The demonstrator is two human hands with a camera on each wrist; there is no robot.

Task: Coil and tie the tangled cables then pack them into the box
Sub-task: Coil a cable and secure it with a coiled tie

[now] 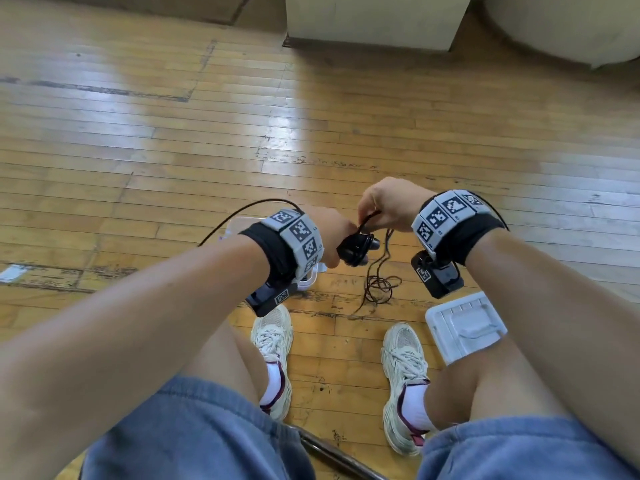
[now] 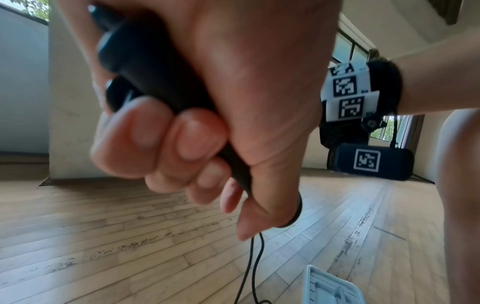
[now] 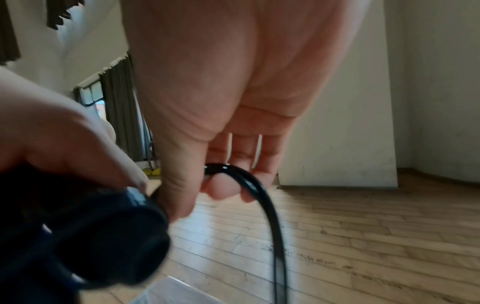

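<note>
One wooden plank floor (image 1: 138, 133), scuffed in dark streaks, spreads across the room, with one pale pillar base (image 1: 374, 19) standing at the far end. On the floor lie one clear plastic box (image 1: 239, 225), mostly hidden behind the left wrist, and one white box lid (image 1: 465, 325) just beside the right shoe. One loose dark cable (image 1: 379, 284) hangs from the hands and ends in a tangle on the floor between box and lid. One black bundle (image 1: 356, 249) — whether coiled cable or a plug body I cannot tell — sits in the left hand (image 1: 332, 233), fingers (image 2: 153, 135) curled tight around it. The right hand (image 1: 388, 206) pinches a loop of the cable between thumb and fingertips (image 3: 223, 188), just above the bundle.
</note>
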